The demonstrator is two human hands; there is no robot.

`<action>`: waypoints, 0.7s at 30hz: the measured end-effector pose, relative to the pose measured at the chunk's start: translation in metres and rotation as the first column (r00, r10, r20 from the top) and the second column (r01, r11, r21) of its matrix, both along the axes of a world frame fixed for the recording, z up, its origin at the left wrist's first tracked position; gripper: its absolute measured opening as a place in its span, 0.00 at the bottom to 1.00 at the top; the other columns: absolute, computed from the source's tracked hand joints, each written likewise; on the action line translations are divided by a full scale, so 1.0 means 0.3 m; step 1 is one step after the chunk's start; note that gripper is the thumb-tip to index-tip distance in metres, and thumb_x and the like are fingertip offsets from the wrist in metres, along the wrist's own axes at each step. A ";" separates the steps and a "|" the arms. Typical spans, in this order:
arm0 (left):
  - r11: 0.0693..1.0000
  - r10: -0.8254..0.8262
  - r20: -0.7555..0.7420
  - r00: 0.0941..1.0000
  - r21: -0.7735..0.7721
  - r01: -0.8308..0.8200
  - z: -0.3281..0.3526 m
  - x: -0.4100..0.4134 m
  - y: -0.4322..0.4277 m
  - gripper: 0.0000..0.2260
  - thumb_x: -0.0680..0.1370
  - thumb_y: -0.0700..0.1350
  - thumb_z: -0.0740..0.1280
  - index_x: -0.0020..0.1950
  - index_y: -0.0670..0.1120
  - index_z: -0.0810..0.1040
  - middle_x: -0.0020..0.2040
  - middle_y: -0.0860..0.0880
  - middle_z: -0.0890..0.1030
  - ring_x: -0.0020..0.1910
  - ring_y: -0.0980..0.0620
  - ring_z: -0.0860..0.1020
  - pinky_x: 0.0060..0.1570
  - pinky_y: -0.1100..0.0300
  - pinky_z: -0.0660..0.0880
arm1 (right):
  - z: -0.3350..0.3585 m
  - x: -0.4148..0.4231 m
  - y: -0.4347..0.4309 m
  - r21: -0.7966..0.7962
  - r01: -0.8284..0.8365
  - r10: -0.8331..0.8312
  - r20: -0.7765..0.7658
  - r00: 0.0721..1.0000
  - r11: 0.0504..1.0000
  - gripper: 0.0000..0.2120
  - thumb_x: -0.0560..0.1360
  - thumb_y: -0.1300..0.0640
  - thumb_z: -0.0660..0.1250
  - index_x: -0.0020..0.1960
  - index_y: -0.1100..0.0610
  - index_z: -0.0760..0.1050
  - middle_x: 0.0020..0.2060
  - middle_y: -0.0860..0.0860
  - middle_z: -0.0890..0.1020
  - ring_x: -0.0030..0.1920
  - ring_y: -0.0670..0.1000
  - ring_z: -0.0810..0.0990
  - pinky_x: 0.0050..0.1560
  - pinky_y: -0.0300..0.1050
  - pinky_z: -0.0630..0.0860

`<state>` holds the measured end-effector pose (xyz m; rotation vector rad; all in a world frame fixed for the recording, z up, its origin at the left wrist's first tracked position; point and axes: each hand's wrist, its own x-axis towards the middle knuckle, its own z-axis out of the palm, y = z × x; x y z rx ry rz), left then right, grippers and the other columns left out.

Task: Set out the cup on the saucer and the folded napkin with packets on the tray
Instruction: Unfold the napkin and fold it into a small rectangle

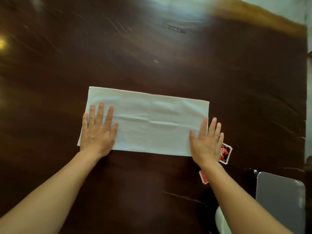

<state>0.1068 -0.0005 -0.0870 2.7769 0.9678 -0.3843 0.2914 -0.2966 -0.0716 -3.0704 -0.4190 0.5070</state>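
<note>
A white cloth napkin (152,122), folded into a long rectangle, lies flat on the dark wooden table (152,48). My left hand (98,132) presses palm down on its left end, fingers spread. My right hand (206,144) lies flat on its right end, partly over the edge. A red and white packet (226,153) sits just right of my right hand. Another red packet (203,177) shows beside my right wrist, partly hidden by my forearm. A grey tray (280,200) stands at the lower right. A white rounded piece of crockery (221,220) peeks out below my right forearm.
The table's right edge (306,98) runs down the right side of the view, with a pale floor beyond it. Bright light glare falls on the far part of the table top.
</note>
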 end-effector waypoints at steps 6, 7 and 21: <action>0.995 -0.025 0.052 0.998 -0.097 0.030 0.047 -0.025 -0.221 0.31 0.83 0.60 0.44 0.82 0.47 0.40 0.82 0.43 0.37 0.81 0.41 0.36 0.79 0.42 0.42 | 0.121 0.020 0.083 0.179 0.379 -0.355 -0.155 0.922 0.908 0.40 0.76 0.44 0.68 0.78 0.58 0.52 0.73 0.58 0.60 0.68 0.64 0.65 0.59 0.59 0.74; 0.989 -0.076 0.069 0.995 -0.122 0.084 0.050 -0.040 -0.277 0.31 0.82 0.60 0.43 0.82 0.47 0.42 0.82 0.44 0.39 0.81 0.41 0.38 0.79 0.41 0.45 | 0.129 0.024 0.084 0.211 0.420 -0.383 -0.193 0.903 0.883 0.38 0.75 0.46 0.70 0.76 0.59 0.55 0.70 0.59 0.62 0.64 0.64 0.70 0.57 0.59 0.77; 0.970 -0.206 0.064 0.976 -0.117 0.212 0.048 -0.163 -0.504 0.28 0.82 0.56 0.52 0.80 0.46 0.62 0.82 0.43 0.57 0.81 0.39 0.53 0.76 0.41 0.54 | 0.257 0.088 0.058 0.443 0.660 -0.407 -0.540 0.737 0.607 0.05 0.75 0.61 0.67 0.42 0.55 0.80 0.44 0.55 0.84 0.47 0.57 0.83 0.50 0.57 0.81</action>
